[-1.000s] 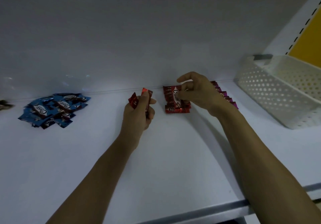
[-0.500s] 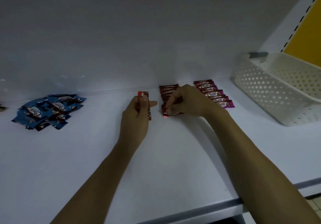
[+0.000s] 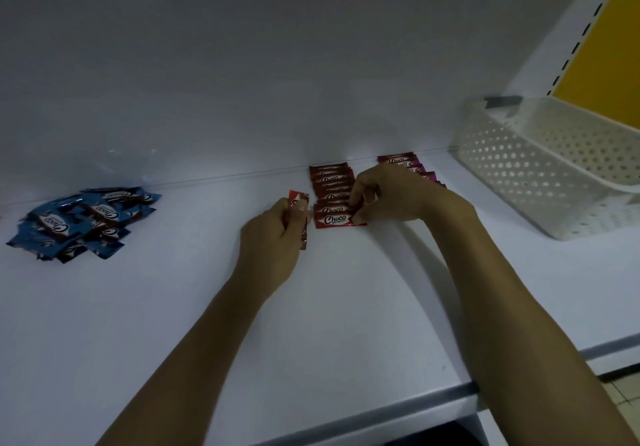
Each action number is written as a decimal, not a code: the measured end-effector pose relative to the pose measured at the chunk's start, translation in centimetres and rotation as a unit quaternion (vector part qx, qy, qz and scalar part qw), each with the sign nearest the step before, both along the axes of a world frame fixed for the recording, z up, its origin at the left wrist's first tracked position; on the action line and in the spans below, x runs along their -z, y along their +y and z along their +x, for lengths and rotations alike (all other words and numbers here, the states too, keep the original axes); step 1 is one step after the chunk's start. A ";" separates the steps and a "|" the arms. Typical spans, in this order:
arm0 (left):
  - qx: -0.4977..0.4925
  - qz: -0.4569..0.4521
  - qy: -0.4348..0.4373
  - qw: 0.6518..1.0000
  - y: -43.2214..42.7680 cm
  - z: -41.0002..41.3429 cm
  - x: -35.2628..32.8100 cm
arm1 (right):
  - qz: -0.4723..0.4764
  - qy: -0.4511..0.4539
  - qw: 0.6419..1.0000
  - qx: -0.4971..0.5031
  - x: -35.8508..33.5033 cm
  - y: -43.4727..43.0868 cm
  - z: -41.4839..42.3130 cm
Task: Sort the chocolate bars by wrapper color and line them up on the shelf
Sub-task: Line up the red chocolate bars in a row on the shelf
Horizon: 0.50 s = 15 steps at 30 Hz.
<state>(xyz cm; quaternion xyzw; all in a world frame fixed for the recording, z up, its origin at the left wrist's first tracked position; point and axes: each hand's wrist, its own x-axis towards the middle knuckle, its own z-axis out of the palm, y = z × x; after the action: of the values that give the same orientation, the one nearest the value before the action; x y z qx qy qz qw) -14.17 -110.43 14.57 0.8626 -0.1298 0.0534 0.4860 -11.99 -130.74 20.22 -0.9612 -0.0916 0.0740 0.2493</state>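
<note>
My left hand still grips a red chocolate bar, perhaps two, upright on the white shelf. My right hand, which covered the front red bar half a second ago, has slid to its right end and pinches it. The bar lies flat, closing the red row.

White perforated plastic basket at far right, slotted white upright and yellow panel behind it.
</note>
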 end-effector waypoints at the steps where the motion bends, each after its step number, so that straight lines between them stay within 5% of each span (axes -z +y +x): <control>1: 0.008 0.013 -0.004 1.000 0.0 0.0 0.0 | -0.002 -0.003 1.000 0.001 0.0 0.0 0.0; 15: 0.008 -0.004 -0.039 0.999 -0.1 -0.1 -0.1 | -0.024 -0.010 1.000 0.003 0.0 -0.3 -0.1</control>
<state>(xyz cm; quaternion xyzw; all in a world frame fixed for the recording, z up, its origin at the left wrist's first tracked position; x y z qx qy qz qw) -14.27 -110.57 14.63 0.8568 -0.1551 0.0835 0.4846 -12.09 -131.00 20.25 -0.9678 -0.0895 0.0662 0.2256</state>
